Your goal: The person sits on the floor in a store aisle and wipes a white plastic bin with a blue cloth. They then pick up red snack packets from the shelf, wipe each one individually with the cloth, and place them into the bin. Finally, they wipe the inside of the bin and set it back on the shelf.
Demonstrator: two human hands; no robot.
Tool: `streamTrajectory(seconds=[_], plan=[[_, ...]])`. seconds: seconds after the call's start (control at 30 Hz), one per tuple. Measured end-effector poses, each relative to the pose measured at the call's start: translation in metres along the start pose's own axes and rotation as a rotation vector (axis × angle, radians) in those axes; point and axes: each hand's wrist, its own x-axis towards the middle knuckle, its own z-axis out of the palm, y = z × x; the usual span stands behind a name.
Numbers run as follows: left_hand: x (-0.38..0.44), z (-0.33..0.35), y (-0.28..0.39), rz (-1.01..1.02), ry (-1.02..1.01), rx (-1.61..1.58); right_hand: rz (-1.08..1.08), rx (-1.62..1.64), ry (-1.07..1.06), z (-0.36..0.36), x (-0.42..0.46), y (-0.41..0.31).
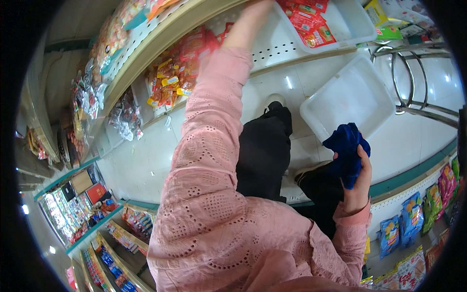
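Note:
My left arm, in a pink eyelet sleeve (pixel 211 120), stretches up over a perforated white shelf (pixel 271 51). Its bare forearm (pixel 248 25) is blurred and leaves the top of the picture, so my left hand is out of view. Beside that forearm stands a translucent plastic bin (pixel 352 22) with red packets (pixel 310 29) in it. Low at the right, my right hand (pixel 359 179) holds a crumpled dark blue cloth (pixel 346 149), thumb on its right side. Beyond the cloth, an empty translucent plastic bin (pixel 346 95) rests on the tiled floor.
Loose red and yellow snack packets (pixel 171 76) lie on the shelf left of my arm. A metal-framed stool (pixel 410 76) stands at the right. Snack bags (pixel 412 211) line a lower shelf at the right. My black-trousered leg (pixel 264 149) is close to the floor bin.

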Motion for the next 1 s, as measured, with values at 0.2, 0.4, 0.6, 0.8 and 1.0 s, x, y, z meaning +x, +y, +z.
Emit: streamTrajectory(seconds=[0.2, 0.4, 0.6, 0.8, 1.0], plan=[[-0.062, -0.072, -0.02, -0.067, 0.559, 0.608, 0.041, -0.017, -0.001, -0.001, 0.004, 0.004], [-0.155, -0.226, -0.024, -0.21, 0.749, 1.437, 0.006, -0.004, 0.039, 0.006, -0.002, 0.001], [-0.166, -0.158, -0.02, -0.262, 0.61, 1.703, 0.05, 0.018, 0.037, -0.004, 0.004, 0.004], [-0.191, -0.245, -0.068, -0.057, 0.731, 1.885, 0.031, -0.028, 0.018, 0.005, 0.002, 0.003], [-0.197, -0.231, -0.026, -0.201, 0.854, 1.372, 0.006, -0.037, 0.002, -0.005, -0.001, 0.002]])
